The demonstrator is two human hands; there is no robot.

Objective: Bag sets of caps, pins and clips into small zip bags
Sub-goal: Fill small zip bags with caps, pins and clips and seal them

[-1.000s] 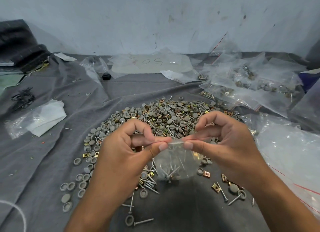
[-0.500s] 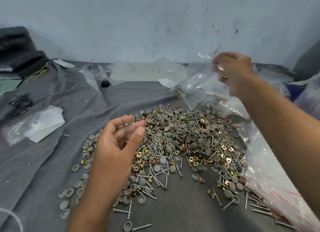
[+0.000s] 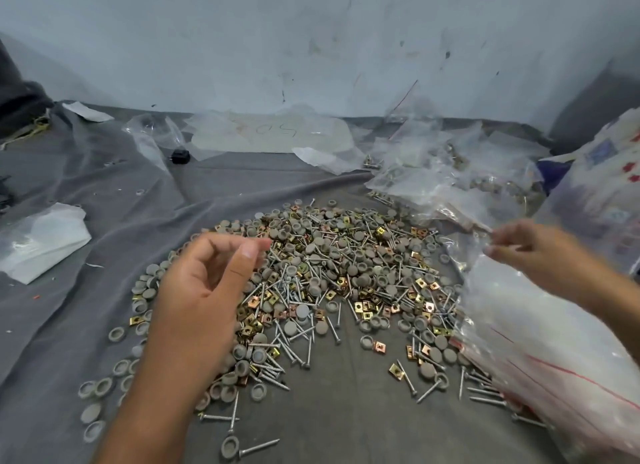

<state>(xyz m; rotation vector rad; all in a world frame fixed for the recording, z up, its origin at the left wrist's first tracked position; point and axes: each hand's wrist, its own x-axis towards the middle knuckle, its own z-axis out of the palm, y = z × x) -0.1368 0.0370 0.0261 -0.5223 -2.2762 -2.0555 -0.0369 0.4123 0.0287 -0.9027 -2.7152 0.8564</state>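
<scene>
Plastic is what the right hand [image 3: 530, 252] is after: its fingers look pinched at the top of the pile of clear zip bags [image 3: 540, 328] that lies just under it and runs down toward the person, but the hand is blurry, so I cannot tell for sure if it has one bag yet. The left hand [image 3: 204, 290] hangs over the near left side of the big heap of parts [image 3: 332, 276], fingers loosely curled, thumb near the fingertips, holding nothing. I think the step now is to get one fresh bag, so the good way is to pinch just one thin sheet by its top edge and pull it away slowly, so the others do not slide along with it. Then the left hand can help open the mouth. Between the two hands lie the grey caps [image 3: 301, 311], the silver pins [image 3: 298, 356] and the little gold clips [image 3: 396, 370], all mixed up together on the grey cloth [image 3: 86, 325]. Some pins lie right against the bag pile near the right hand and could catch on the plastic or poke it. Past the right hand, by the wall, sits a pile of filled bags [image 3: 450, 172]. Far out past the left hand lies a white folded bag [image 3: 45, 241], and beyond the heap there is a small black thing [image 3: 180, 156] and a big clear sheet with writing [image 3: 273, 134]. None of these are in the way.
</scene>
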